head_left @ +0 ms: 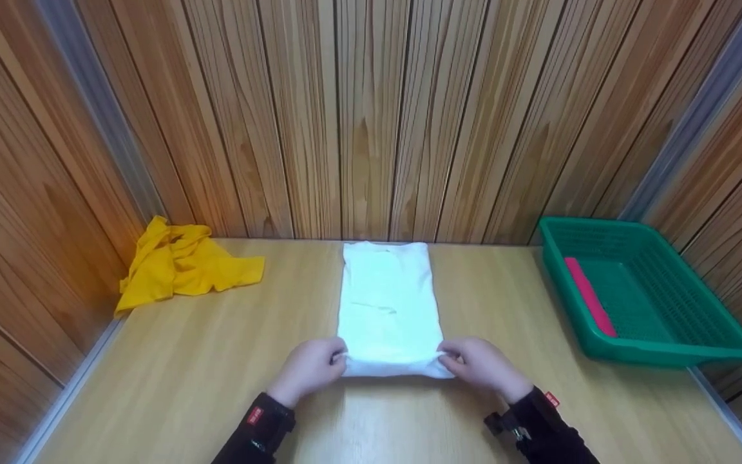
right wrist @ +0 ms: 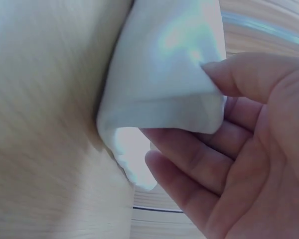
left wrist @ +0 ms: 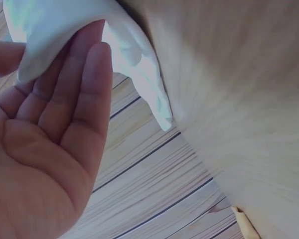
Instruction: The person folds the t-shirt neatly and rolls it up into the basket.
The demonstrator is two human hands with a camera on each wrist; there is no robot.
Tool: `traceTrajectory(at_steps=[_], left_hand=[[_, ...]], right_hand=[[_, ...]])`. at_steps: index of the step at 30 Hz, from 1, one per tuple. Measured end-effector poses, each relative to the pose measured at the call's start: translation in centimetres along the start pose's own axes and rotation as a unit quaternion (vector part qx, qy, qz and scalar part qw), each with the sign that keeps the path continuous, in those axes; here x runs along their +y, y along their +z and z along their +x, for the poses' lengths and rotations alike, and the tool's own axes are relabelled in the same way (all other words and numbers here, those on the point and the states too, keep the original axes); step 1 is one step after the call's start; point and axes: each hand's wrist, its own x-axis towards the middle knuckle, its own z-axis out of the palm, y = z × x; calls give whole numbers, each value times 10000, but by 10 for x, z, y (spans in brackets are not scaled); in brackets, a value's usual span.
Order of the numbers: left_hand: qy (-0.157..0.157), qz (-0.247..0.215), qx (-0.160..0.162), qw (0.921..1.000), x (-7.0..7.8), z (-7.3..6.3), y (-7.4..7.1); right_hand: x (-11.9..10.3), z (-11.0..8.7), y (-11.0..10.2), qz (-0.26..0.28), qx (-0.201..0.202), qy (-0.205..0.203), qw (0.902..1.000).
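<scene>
A white cloth (head_left: 387, 296), folded into a long rectangle, lies on the table with its far end close to the back wall. My left hand (head_left: 313, 366) pinches its near left corner between thumb and fingers. At the near right corner my right hand (head_left: 482, 366) pinches the cloth the same way. The near edge is turned up into a narrow band between the two hands. In the left wrist view the cloth (left wrist: 134, 55) drapes over the fingers. The right wrist view has the thumb on top of the cloth (right wrist: 164, 69) and fingers beneath its edge.
A crumpled yellow cloth (head_left: 184, 264) lies at the back left of the table (head_left: 229, 348). On the right stands a green plastic basket (head_left: 667, 354) with a folded pink-red item (head_left: 590, 296) along its left inside. Wood-panelled walls close off the back and sides.
</scene>
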Motion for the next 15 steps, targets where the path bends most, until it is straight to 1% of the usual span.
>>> traceTrajectory(at_steps=[4, 8, 10, 15], left_hand=[[-114, 27, 318, 9994, -3, 11, 0], [-269, 176, 498, 9982, -9, 21, 5], [-360, 274, 527, 9976, -11, 26, 7], [-630, 454, 439, 9960, -14, 34, 12]], right_hand=[[5, 11, 0, -51, 206, 260, 9994], [10, 20, 3, -208, 194, 527, 9982], [13, 24, 6, -314, 148, 669, 9972], [15, 33, 13, -622, 98, 986, 9931]])
